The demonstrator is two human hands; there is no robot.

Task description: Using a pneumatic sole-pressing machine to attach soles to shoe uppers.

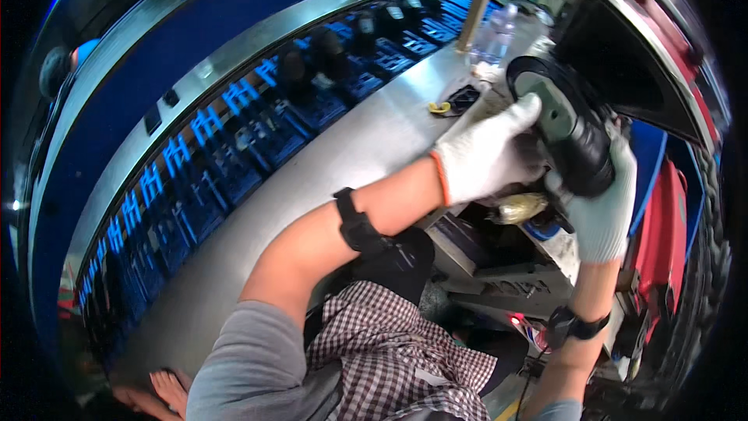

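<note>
A black shoe is held up at the right, between my two white-gloved hands. A grey-green block with a small hole, which looks like a shoe last, shows in it. My left hand is closed on the shoe's near left side, with the thumb lying on the grey-green block. From the right and below, my right hand wraps round the black end. Motion blurs the shoe a little, and it hides some fingers of both hands.
A blue-slatted conveyor carrying dark shoes runs along a metal ledge at the left. Clear bottles stand at its far end. A yellow-and-black item lies nearby. Another person's bare hand is at lower left. Red material hangs at the right.
</note>
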